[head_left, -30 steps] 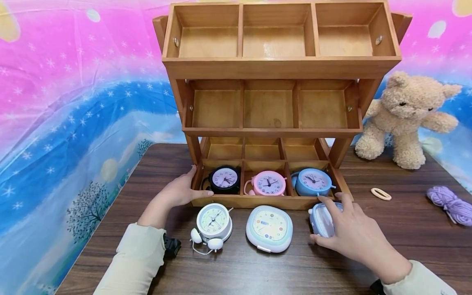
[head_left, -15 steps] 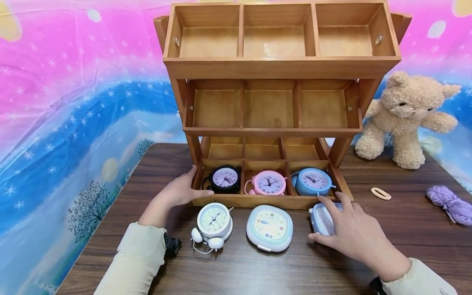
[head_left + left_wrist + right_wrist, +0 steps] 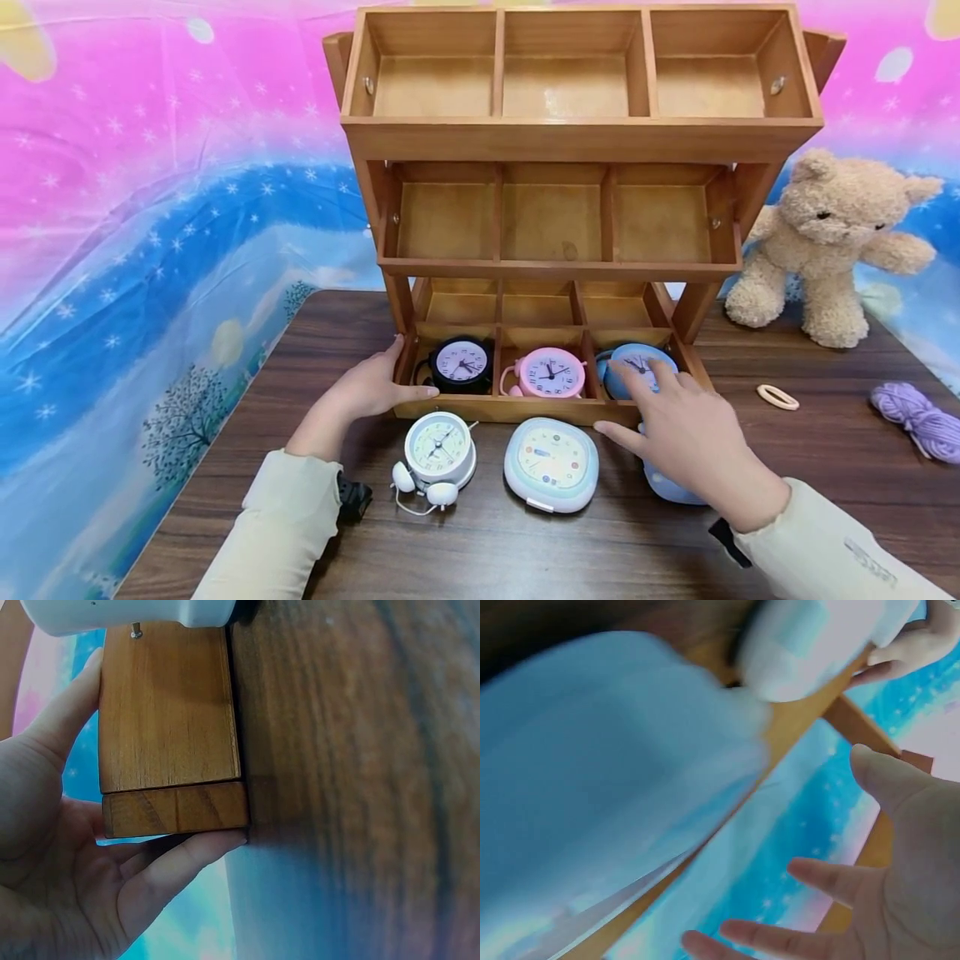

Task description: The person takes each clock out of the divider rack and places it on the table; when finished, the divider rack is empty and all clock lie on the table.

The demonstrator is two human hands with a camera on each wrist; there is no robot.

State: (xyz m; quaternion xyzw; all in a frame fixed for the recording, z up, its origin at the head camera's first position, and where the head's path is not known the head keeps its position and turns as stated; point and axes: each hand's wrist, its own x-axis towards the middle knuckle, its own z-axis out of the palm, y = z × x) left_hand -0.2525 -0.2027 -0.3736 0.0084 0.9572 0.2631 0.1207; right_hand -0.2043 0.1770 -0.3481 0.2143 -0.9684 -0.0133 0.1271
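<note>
Left hand (image 3: 367, 390) grips rack (image 3: 558, 269) end; right hand (image 3: 690, 429) spread, over blue clock (image 3: 642, 365) in rack; white clock (image 3: 437, 450) near left hand; pale clock (image 3: 552, 464) between hands.

Small numerals ringed the dials of the black alarm clock (image 3: 462, 365), the pink alarm clock (image 3: 552, 375) and the white twin-bell alarm clock (image 3: 438, 447), too small to read surely. The dark lettering (image 3: 870, 562) on the right sleeve (image 3: 810, 533) was illegible too.

A snow-patterned backdrop (image 3: 225, 192) hangs behind the teddy bear (image 3: 832, 242); before the bear lie a pale ring (image 3: 778, 405) and, rightward, purple yarn (image 3: 917, 421).
</note>
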